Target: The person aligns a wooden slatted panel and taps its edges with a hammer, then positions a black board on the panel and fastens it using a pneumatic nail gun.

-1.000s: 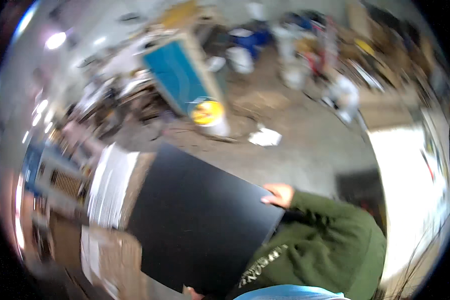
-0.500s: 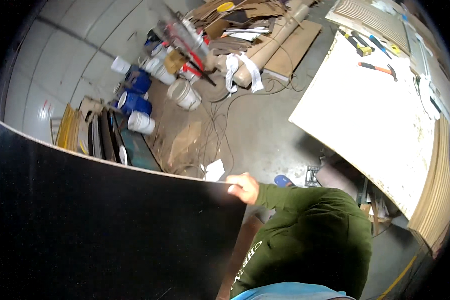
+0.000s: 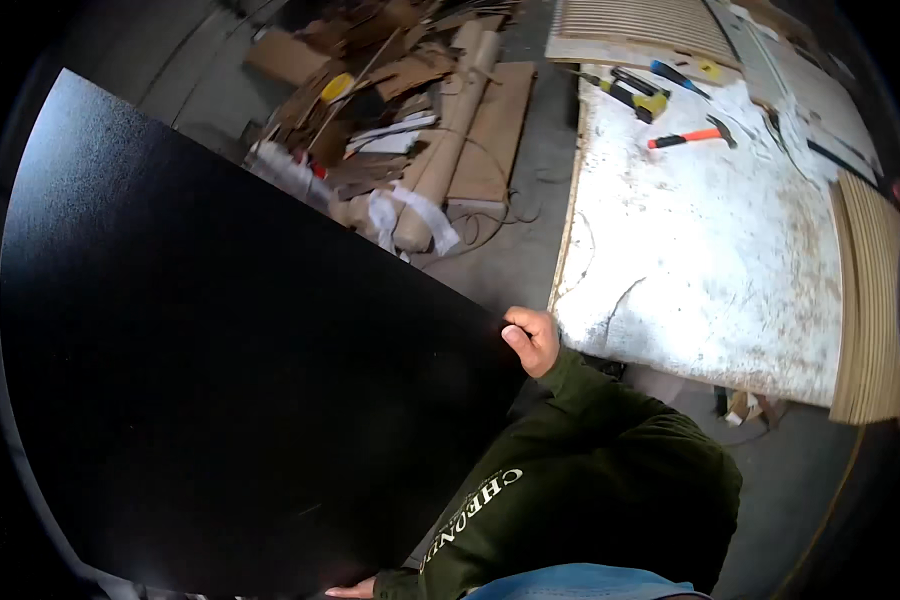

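A large black board [image 3: 240, 340] fills the left half of the view, its far edge slanting down towards my right hand. My right hand [image 3: 533, 342] grips the board's right-hand corner, thumb on the black face and the other fingers mostly hidden behind the edge. Down at the bottom of the picture, my left hand [image 3: 355, 589] is against the board's near edge, cut off by the frame; its fingers point left along the edge and seem to support it. Both arms are in dark green sleeves.
On my right stands a worn white-topped worktable [image 3: 700, 260], bearing an orange-handled claw hammer [image 3: 692, 137] and other hand tools. Ribbed wooden panels [image 3: 867, 300] line its right side. Beyond the board lie a long brown roll [image 3: 450, 135], scrap cardboard [image 3: 390, 25] and a loose cable [image 3: 495, 225].
The board's far edge has swung up and now covers the buckets at left. My right hand has moved up and right, closer to the worktable. My left hand has come into view.
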The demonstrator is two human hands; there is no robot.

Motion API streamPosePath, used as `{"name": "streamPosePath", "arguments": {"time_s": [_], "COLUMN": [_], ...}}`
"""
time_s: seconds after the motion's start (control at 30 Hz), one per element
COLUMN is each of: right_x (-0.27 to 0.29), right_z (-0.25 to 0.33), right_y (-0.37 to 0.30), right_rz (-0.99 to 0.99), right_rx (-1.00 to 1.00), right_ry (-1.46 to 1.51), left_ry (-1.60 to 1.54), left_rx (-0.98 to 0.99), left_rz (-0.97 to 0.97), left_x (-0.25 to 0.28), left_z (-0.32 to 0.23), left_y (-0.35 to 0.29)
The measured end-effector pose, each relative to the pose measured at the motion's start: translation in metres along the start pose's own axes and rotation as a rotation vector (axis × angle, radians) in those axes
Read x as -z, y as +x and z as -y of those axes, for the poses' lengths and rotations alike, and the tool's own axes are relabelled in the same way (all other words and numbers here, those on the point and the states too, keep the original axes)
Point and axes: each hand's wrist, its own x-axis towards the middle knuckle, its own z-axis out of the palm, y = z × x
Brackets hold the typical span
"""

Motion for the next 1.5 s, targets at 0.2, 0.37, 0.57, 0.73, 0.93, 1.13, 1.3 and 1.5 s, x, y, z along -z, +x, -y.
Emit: {"name": "streamPosePath", "arguments": {"time_s": [0.2,0.37,0.57,0.73,0.93,1.13,1.3,1.5], "right_x": [0.006,-0.025,-0.043,-0.045,-0.009,0.075,0.158,0.23], "right_z": [-0.041,-0.077,-0.079,-0.052,-0.111,-0.194,-0.18,-0.17], "right_y": [0.04,0.096,0.155,0.188,0.213,0.27,0.369,0.416], "right_rz": [-0.285,-0.581,-0.715,-0.837,-1.068,-1.3,-1.386,-1.468], "right_rx": [0.045,0.003,0.055,-0.082,-0.304,-0.292,-0.381,-0.381], "right_ry": [-0.151,-0.234,-0.555,-0.743,-0.783,-0.737,-0.702,-0.829], "left_ry": [-0.066,-0.122,-0.193,-0.249,-0.336,-0.422,-0.549,-0.325], "left_rx": [-0.092,-0.113,-0.118,-0.135,-0.134,-0.224,-0.285,-0.538], "left_rz": [0.25,0.4,0.62,0.823,1.006,1.137,1.192,1.424], "left_x": [-0.148,-0.268,-0.424,-0.544,-0.679,-0.804,-0.945,-1.035], "left_z": [-0.033,-0.062,-0.11,-0.146,-0.19,-0.287,-0.326,-0.37], "left_y": [0.076,0.153,0.226,0.227,0.18,0.074,0.011,-0.063]}}
